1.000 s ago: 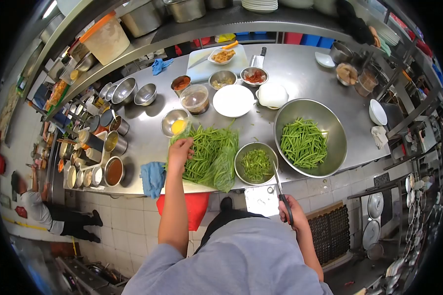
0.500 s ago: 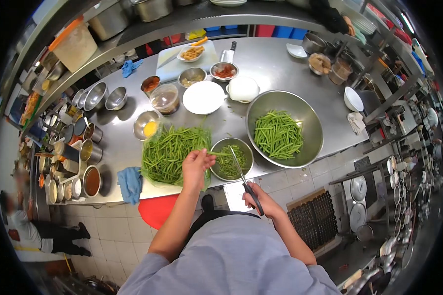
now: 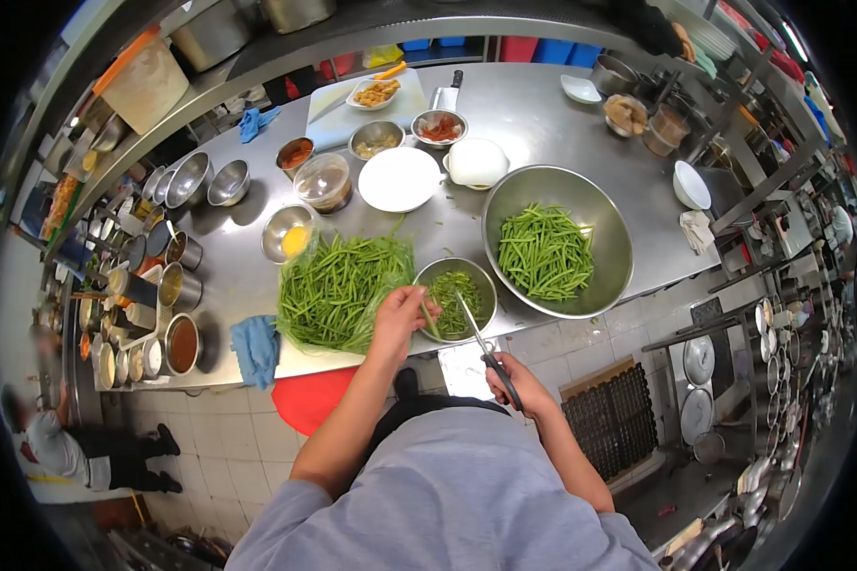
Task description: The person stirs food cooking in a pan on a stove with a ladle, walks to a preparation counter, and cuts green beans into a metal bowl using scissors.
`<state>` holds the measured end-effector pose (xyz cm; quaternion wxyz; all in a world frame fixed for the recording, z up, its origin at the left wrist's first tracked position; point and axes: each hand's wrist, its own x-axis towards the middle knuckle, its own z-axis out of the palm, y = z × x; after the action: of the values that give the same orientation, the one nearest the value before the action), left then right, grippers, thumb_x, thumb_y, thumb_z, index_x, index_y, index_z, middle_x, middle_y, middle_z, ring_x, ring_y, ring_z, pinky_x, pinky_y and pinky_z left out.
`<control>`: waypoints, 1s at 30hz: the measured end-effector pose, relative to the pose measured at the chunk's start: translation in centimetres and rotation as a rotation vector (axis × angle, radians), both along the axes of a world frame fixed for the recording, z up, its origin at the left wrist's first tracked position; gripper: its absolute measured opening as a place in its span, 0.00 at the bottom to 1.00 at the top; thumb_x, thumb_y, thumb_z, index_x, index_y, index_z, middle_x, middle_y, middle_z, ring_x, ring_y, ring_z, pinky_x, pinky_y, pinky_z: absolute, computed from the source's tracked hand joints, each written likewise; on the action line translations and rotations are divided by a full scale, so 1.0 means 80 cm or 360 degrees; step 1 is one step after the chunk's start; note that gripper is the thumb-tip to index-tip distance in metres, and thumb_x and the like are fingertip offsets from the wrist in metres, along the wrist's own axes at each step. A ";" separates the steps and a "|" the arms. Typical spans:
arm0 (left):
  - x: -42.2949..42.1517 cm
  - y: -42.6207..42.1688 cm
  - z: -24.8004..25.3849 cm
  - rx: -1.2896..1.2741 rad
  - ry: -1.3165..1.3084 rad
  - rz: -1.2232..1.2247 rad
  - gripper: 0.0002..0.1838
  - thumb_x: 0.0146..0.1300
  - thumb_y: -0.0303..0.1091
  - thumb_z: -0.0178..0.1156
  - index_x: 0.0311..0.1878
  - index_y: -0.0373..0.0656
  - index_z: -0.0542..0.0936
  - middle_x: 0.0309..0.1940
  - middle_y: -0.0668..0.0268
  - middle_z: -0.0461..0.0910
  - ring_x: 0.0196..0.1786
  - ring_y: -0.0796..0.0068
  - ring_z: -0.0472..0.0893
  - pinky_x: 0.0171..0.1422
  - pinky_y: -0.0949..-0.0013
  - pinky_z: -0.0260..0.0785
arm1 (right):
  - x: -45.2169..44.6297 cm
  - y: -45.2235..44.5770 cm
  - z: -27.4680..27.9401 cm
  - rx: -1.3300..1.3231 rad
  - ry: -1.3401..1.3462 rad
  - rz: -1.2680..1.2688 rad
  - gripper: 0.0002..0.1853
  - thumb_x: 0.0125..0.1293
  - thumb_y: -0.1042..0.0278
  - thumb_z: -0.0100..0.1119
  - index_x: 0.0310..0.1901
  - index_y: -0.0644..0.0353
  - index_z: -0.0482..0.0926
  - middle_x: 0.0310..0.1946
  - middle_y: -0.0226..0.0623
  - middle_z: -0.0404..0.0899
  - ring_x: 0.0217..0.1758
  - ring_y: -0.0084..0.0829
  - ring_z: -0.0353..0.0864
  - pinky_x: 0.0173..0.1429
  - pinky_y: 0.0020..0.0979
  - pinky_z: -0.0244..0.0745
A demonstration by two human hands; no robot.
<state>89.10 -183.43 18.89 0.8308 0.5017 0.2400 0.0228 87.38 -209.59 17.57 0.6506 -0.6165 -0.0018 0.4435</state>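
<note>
My left hand (image 3: 403,322) pinches a few green beans (image 3: 429,320) at the left rim of a small steel bowl (image 3: 494,303) that holds green bean trimmings (image 3: 455,293). In my right hand (image 3: 527,388) are scissors (image 3: 496,363) with black handles, their blades reaching over that bowl. The blades look close together, apart from the pinched beans. Left of my left hand lies a clear plastic bag (image 3: 400,255) heaped with green beans (image 3: 338,290). A large steel bowl (image 3: 611,200) with trimmed-looking beans (image 3: 543,252) stands to the right.
Behind are a white plate (image 3: 400,179), a bowl with egg yolk (image 3: 295,240), a cleaver (image 3: 447,95) and a cutting board (image 3: 328,119). Sauce containers (image 3: 182,344) and a blue cloth (image 3: 255,350) sit left. A red stool (image 3: 309,400) is under the table edge; another person (image 3: 57,443) is at far left.
The beans in my left hand have swung from pointing right toward the blades to pointing downward. The scissors have drawn slightly back toward me. The whole view has shifted a little.
</note>
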 end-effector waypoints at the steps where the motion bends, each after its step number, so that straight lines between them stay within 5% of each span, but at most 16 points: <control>1: 0.000 0.002 0.002 0.0003 0.0001 0.0011 0.09 0.72 0.37 0.57 0.44 0.41 0.76 0.34 0.65 0.80 0.35 0.72 0.84 0.37 0.72 0.77 | -0.001 0.001 0.002 -0.0032 -0.0038 -0.0012 0.27 0.68 0.57 0.62 0.60 0.62 0.65 0.22 0.23 0.67 0.21 0.17 0.65 0.25 0.22 0.62; 11: -0.009 -0.018 -0.007 0.0462 0.0070 -0.0582 0.10 0.69 0.37 0.61 0.43 0.39 0.80 0.26 0.69 0.79 0.24 0.81 0.77 0.27 0.75 0.71 | 0.008 0.008 0.025 -0.0153 -0.0181 0.0224 0.25 0.69 0.58 0.58 0.61 0.61 0.65 0.26 0.27 0.69 0.27 0.18 0.68 0.31 0.23 0.67; 17: -0.020 0.001 -0.005 0.0791 0.0131 -0.0911 0.11 0.68 0.38 0.62 0.43 0.40 0.81 0.27 0.70 0.79 0.24 0.83 0.77 0.27 0.76 0.70 | 0.006 0.000 0.013 -0.0088 -0.0100 0.0186 0.25 0.66 0.60 0.66 0.57 0.63 0.68 0.22 0.24 0.69 0.19 0.17 0.65 0.22 0.22 0.59; 21: -0.030 0.032 -0.035 0.0935 -0.0158 -0.0536 0.10 0.65 0.38 0.66 0.41 0.41 0.82 0.29 0.69 0.80 0.26 0.84 0.74 0.30 0.75 0.67 | 0.003 0.000 0.010 -0.0123 -0.0090 0.0093 0.22 0.66 0.63 0.66 0.55 0.64 0.69 0.20 0.25 0.70 0.17 0.17 0.65 0.21 0.22 0.61; 28: -0.047 0.181 0.017 0.1969 0.0249 0.0218 0.15 0.58 0.40 0.65 0.42 0.39 0.84 0.34 0.49 0.83 0.37 0.52 0.84 0.44 0.57 0.74 | 0.004 -0.006 0.006 -0.0131 -0.0083 -0.0067 0.21 0.66 0.60 0.65 0.53 0.63 0.70 0.19 0.25 0.69 0.15 0.15 0.64 0.18 0.21 0.59; 30: -0.046 0.200 0.022 0.2158 0.0426 0.0168 0.15 0.58 0.40 0.64 0.42 0.39 0.84 0.36 0.49 0.83 0.40 0.50 0.83 0.45 0.55 0.74 | 0.003 -0.006 0.008 -0.0147 -0.0078 -0.0050 0.22 0.66 0.61 0.65 0.53 0.64 0.70 0.19 0.25 0.68 0.15 0.16 0.64 0.18 0.21 0.60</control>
<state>85.46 -167.41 20.66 0.2949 0.8963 0.2973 0.1459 87.60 -210.11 18.19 0.6282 -0.6564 0.0125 0.4176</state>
